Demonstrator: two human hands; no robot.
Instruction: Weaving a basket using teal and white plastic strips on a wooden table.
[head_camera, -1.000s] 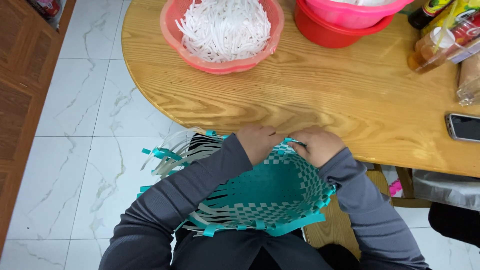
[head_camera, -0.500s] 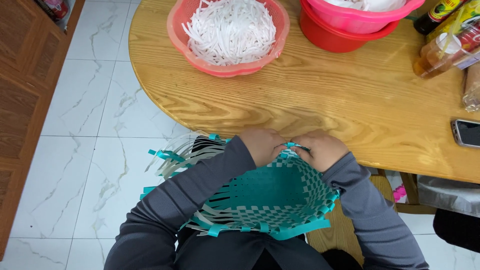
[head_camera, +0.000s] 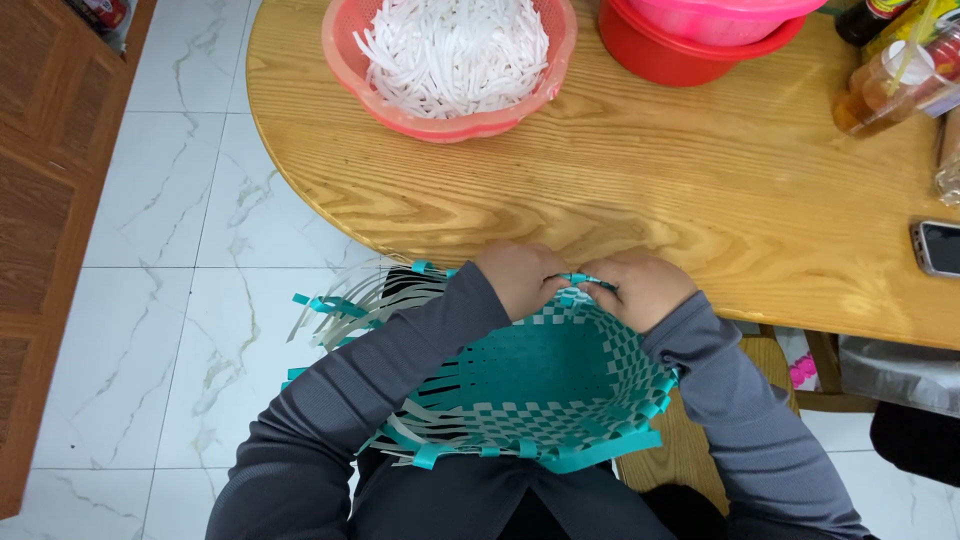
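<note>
On the lap, head view: teal-and-white woven basket (head_camera: 540, 385), far rim against the wooden table (head_camera: 700, 190) edge. Left hand (head_camera: 520, 277) and right hand (head_camera: 640, 290) both pinched shut on a teal strip (head_camera: 585, 281) at that rim, knuckles nearly touching. Pink bowl of white strips (head_camera: 450, 50) further back on the table, phone (head_camera: 937, 247) at right

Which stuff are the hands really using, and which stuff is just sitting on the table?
In use:
- teal and white woven basket, in the lap
- teal strip, pinched at the basket's far rim by left hand and right hand

Just sitting there:
- pink bowl of white strips
- red bowl with a pink one in it
- bottles
- phone
</note>
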